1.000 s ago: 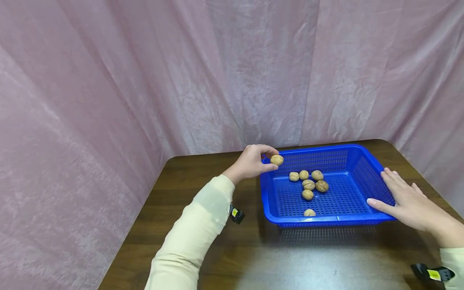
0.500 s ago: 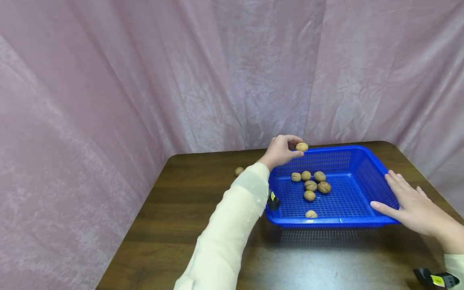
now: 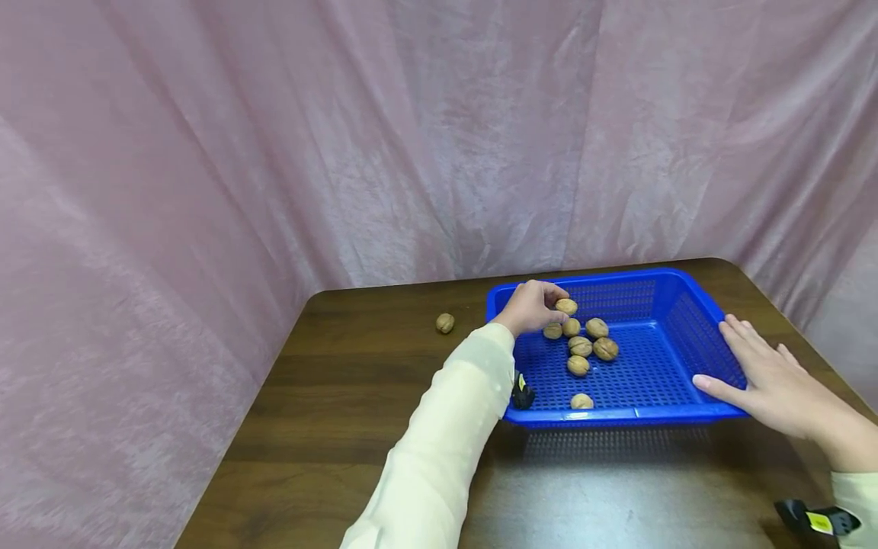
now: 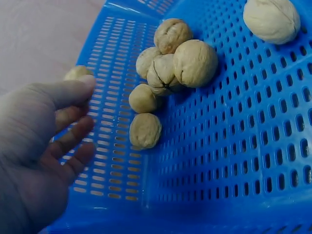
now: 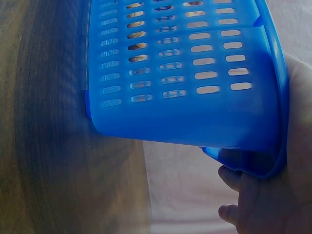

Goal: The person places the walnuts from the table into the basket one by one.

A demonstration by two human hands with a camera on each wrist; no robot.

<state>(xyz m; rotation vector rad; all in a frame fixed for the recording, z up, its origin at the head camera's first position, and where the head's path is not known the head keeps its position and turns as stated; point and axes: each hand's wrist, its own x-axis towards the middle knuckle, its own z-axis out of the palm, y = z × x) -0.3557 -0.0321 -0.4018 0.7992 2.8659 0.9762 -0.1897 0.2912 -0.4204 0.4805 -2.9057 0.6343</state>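
Note:
A blue perforated basket stands on a dark wooden table and holds several walnuts. My left hand reaches inside the basket's far left corner and pinches a walnut at its fingertips, just above the cluster. In the left wrist view that walnut peeks out behind the thumb of the left hand, with the other walnuts lying on the basket floor. My right hand lies with straight fingers against the basket's right wall, its palm pressed to the basket corner.
One loose walnut lies on the table to the left of the basket. A pink curtain closes off the back and the left side. Black wrist devices sit on both cream sleeves.
My left hand carried the walnut from the basket's left rim up over the back edge, then down inside to the cluster. The right hand stayed on the basket.

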